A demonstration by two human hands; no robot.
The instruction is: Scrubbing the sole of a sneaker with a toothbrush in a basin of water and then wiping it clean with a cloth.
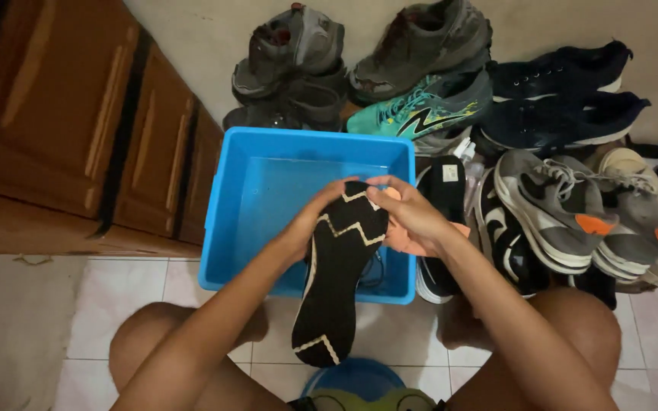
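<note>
- The person sits low on the tile floor [138, 281], knees apart, with a blue tub [268, 183] of water in front.
- Both hands hold one black shoe [340, 266] over the tub. Its sole faces up, with pale zigzag lines on it. The toe end points at the tub and the heel end points back at the person.
- The left hand [310, 221] is wrapped round the left side of the shoe near the toe. The fingers are curled and pressed on the shoe.
- The right hand [409, 217] grips the toe end from the other side, fingers bent over the edge. An orange cloth [413, 240] is tucked under this hand; how tightly it is pinched does not show.
- I think this is the washing step: the shoe is out of the water and the sole is getting a rub with the cloth.
- The next move, I think, needs a firm hold with the left hand while the right hand wipes along the zigzag grooves, keeping the shoe over the tub so drips fall in.
- More shoes wait by the wall: a grey pair [573, 213] on the right, a teal shoe [413, 114] behind the tub, dark blue ones [565, 99] farther back.
- A wooden cabinet [62, 114] stands on the left.
</note>
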